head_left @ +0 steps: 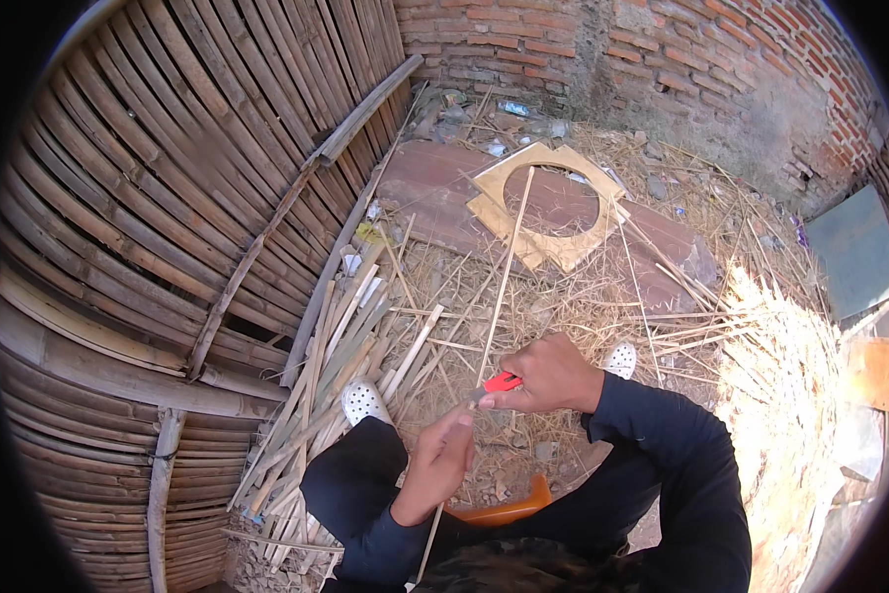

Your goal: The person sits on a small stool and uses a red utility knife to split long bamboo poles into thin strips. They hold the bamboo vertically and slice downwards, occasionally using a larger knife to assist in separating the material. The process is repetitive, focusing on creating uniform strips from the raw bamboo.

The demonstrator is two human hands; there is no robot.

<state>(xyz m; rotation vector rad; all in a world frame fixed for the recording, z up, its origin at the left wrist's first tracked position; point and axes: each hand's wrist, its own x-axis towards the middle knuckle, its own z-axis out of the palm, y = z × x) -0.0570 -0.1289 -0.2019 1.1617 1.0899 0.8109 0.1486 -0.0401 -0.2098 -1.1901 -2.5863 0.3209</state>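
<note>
My left hand (439, 463) is closed round a long thin bamboo strip (508, 259), which slants from beside my lap up and away past the middle of the floor. In my closed right hand (555, 376) is a knife with a red handle (504, 382). Its short blade (479, 393) lies against the strip, just beyond my left fingers. My hands are close together, between my knees. Part of the handle is hidden under my right fingers.
Split bamboo slats (345, 346) lie piled at my left by a bamboo wall (168, 198). Ahead, a yellowish board with a round hole (568, 249) rests on a brown panel (429, 188). Shavings (583, 306) cover the ground. An orange curved object (504, 512) sits below my hands.
</note>
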